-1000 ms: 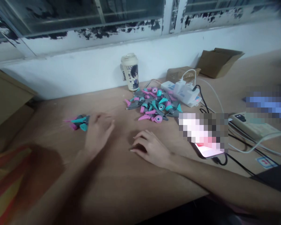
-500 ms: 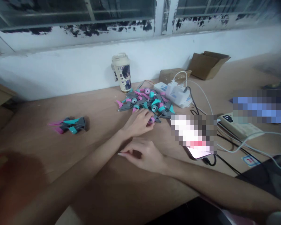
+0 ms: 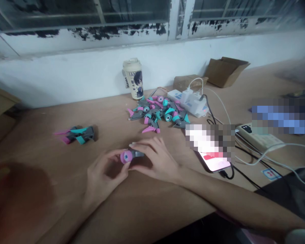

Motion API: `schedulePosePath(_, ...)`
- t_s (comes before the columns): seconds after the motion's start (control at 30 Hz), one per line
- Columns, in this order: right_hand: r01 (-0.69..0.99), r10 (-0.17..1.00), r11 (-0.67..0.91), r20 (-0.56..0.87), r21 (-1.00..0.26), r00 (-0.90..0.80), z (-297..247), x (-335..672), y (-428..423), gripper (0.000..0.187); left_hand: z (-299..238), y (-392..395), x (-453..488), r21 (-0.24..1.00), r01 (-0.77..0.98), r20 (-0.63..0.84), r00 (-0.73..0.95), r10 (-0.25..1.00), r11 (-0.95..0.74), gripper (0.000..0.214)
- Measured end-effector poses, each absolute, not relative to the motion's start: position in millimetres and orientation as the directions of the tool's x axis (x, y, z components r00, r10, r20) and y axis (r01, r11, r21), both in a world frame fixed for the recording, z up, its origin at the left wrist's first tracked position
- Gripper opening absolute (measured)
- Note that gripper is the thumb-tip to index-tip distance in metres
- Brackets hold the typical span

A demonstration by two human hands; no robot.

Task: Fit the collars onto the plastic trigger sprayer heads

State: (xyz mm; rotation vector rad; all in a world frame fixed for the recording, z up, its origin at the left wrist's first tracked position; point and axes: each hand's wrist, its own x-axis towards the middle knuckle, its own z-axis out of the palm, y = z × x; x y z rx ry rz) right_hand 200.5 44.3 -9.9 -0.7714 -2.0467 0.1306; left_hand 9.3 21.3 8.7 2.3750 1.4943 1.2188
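Note:
Both my hands meet over the wooden table [image 3: 152, 203] on one small toy part [image 3: 129, 156], grey with a round pink end. My left hand [image 3: 104, 174] pinches its pink end between thumb and fingers. My right hand [image 3: 156, 159] curls over its grey end from the right. A pile of grey, pink and teal parts [image 3: 159, 113] lies just beyond my hands. A joined grey, teal and pink piece [image 3: 77, 134] sits apart on the left.
A printed coffee cup [image 3: 133, 79] stands by the wall behind the pile. A white power strip with chargers [image 3: 190, 101], cables, a lit phone [image 3: 216, 163] and a second strip [image 3: 264, 139] crowd the right side. Cardboard boxes [image 3: 225, 71] lie at the back right.
My left hand went from the joined piece on the left to the pile, took a pink-ended part and drew it back to my right hand, which now also grips it.

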Motion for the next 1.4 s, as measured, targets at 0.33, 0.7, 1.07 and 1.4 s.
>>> schedulePosePath(0.33,0.604,0.691,0.667,0.666,-0.437,-0.280,-15.4,209.0,54.7,0.025,1.8,35.9,47.4,0.904,0.272,0.318,0.084,0.944,-0.328,0.017)
schedulePosePath(0.7,0.587,0.678,0.701,0.633,-0.405,-0.373,-22.6,210.5,59.1,0.027,-5.2,54.4,35.4,0.986,0.120,0.081,0.240,0.967,-0.112,0.017)
schedulePosePath(1.07,0.405,0.642,0.765,0.646,-0.501,-0.414,-29.5,209.9,62.2,0.030,-2.4,68.5,24.3,0.979,0.203,-0.100,0.395,0.913,0.020,0.020)
schedulePosePath(1.4,0.521,0.642,0.751,0.633,-0.406,-0.432,-29.3,210.4,63.4,0.025,-3.0,62.0,33.1,0.977,0.212,-0.034,0.327,0.944,-0.038,0.022)
